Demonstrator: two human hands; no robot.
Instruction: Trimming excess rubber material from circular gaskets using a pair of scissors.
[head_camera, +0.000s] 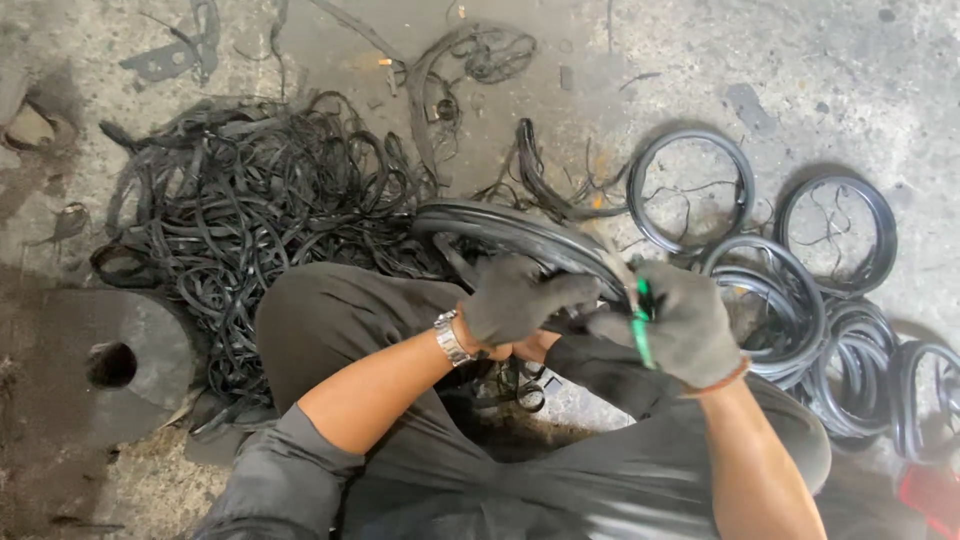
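- Fingers of the left hand (515, 298), in a dark grey work glove, curl closed around the rim of a black rubber tyre ring (520, 235) that rests across the person's knees.
- Fingers of the right hand (680, 322), gloved the same way, wrap tightly round a green-handled cutting tool (641, 322), whose upper end meets the ring's edge just beside the left fingertips.
- Silver metal wristwatch (449, 338) sits on the left wrist, and a thin band circles the right wrist.
- Both knees, in dark grey trousers (330, 310), spread wide beneath the ring.
- Tangled heap of thin black rubber strips (260, 200) lies on the concrete floor (820, 80) to the left, touching the ring's far end.
- Finished black rubber hoops (690, 190) lie stacked and overlapping to the right, near the right hand.
- Round dark disc with a centre hole (115, 365) lies at the far left, well apart from both hands.
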